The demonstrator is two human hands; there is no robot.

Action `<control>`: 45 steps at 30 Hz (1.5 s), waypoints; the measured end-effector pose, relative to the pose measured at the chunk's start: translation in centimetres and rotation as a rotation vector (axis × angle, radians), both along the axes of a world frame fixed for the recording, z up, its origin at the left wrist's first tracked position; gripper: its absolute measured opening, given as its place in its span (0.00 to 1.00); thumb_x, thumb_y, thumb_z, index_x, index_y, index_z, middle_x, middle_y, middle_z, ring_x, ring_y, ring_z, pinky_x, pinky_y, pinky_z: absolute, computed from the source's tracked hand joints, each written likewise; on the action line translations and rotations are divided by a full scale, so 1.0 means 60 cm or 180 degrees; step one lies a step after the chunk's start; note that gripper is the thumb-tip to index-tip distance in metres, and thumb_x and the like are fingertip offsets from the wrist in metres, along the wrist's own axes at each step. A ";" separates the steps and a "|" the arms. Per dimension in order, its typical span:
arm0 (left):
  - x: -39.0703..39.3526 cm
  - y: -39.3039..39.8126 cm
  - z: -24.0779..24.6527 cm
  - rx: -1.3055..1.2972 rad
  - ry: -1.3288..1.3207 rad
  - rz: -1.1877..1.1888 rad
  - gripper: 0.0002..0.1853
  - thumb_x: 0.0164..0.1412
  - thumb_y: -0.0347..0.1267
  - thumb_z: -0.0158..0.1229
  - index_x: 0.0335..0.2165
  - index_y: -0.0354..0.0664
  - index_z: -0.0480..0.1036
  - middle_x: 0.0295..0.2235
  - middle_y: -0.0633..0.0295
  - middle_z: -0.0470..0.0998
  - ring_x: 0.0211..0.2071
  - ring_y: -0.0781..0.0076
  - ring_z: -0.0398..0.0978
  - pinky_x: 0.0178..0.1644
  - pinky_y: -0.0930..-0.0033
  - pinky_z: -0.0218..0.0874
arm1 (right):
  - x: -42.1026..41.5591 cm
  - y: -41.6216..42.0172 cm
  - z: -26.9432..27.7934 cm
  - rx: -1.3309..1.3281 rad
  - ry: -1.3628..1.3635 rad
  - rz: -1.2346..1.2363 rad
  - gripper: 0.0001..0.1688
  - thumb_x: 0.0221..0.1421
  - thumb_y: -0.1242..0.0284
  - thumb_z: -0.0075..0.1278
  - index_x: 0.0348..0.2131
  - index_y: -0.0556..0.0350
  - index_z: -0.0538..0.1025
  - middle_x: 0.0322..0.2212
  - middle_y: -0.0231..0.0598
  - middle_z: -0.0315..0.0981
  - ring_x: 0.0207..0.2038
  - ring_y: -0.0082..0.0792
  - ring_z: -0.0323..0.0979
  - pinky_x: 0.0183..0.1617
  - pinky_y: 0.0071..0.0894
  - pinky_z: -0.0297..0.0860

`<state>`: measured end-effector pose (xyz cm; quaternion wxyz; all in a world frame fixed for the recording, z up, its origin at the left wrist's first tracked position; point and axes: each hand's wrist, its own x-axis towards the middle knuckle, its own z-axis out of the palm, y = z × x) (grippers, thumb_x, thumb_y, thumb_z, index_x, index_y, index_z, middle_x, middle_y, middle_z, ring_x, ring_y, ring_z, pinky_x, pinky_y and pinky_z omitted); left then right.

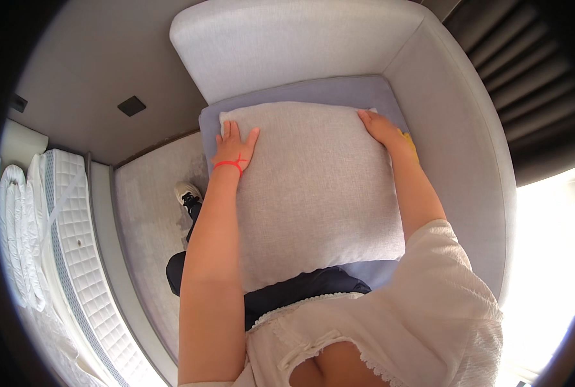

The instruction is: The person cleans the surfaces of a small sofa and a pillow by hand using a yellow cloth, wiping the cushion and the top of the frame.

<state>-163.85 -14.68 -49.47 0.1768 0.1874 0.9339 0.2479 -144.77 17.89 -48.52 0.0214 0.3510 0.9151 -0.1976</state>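
Note:
A large square cushion [311,188] in pale grey-beige woven fabric lies in front of me on the lilac-grey seat [316,89] of a sofa. Flat against its far left corner rests my left hand [234,141], fingers spread and thumb apart; a red string bracelet [228,164] circles that wrist. At the far right corner my right hand [380,127] grips the cushion's edge, some of its fingers hidden from view. Something yellow [408,142] shows beside the right wrist. The cushion's near edge meets my dark trousers [307,290].
The sofa's padded backrest [297,43] and side panel [452,159] rise beyond and to the right. Left stand a white quilted mattress [82,232] and folded white bedding [19,232]. My shoe [188,192] is on the floor [147,217]. Dark curtains [519,87] hang at right.

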 end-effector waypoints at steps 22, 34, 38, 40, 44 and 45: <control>0.274 -0.048 0.144 -0.0211 0.1728 -0.1228 0.44 0.57 0.54 0.51 0.64 0.45 0.47 0.67 0.59 0.41 0.67 0.55 0.36 0.63 0.31 0.30 | 0.158 -0.306 0.093 0.0900 0.1564 0.0434 0.33 0.58 0.63 0.47 0.61 0.42 0.60 0.64 0.42 0.46 0.66 0.48 0.45 0.62 0.67 0.46; 0.332 -0.146 0.098 -0.0447 0.1015 -0.0999 0.50 0.54 0.59 0.52 0.63 0.39 0.46 0.66 0.55 0.41 0.67 0.54 0.37 0.64 0.33 0.30 | 0.262 -0.316 0.033 0.1058 0.0796 0.0218 0.36 0.60 0.55 0.43 0.63 0.39 0.55 0.66 0.34 0.41 0.68 0.48 0.36 0.66 0.60 0.37; 0.296 -0.193 0.093 -0.0082 0.0538 -0.0303 0.49 0.53 0.57 0.54 0.63 0.40 0.48 0.66 0.51 0.43 0.66 0.49 0.41 0.62 0.31 0.35 | 0.271 -0.301 0.035 0.0561 0.1075 -0.0276 0.36 0.60 0.56 0.43 0.63 0.42 0.56 0.66 0.40 0.41 0.67 0.51 0.37 0.64 0.64 0.40; 0.316 -0.180 0.122 0.0009 0.1529 -0.0845 0.48 0.52 0.55 0.56 0.62 0.40 0.50 0.65 0.50 0.46 0.66 0.48 0.42 0.62 0.31 0.35 | 0.260 -0.336 0.067 0.0884 0.1430 0.0271 0.36 0.58 0.59 0.47 0.63 0.44 0.56 0.65 0.45 0.41 0.67 0.49 0.38 0.63 0.68 0.40; 0.377 -0.162 0.130 0.0342 0.1816 -0.1980 0.54 0.43 0.51 0.66 0.62 0.41 0.50 0.65 0.57 0.47 0.67 0.57 0.42 0.66 0.40 0.31 | 0.266 -0.451 0.079 0.0493 0.1402 0.1894 0.42 0.53 0.53 0.51 0.63 0.41 0.57 0.64 0.39 0.46 0.68 0.44 0.40 0.64 0.67 0.34; 0.383 -0.167 0.119 0.0364 0.1679 -0.2183 0.55 0.42 0.51 0.67 0.62 0.41 0.50 0.65 0.58 0.47 0.67 0.58 0.42 0.66 0.42 0.31 | 0.269 -0.458 0.064 0.0406 0.1325 0.2000 0.43 0.52 0.51 0.51 0.62 0.41 0.58 0.64 0.37 0.46 0.68 0.43 0.40 0.65 0.66 0.34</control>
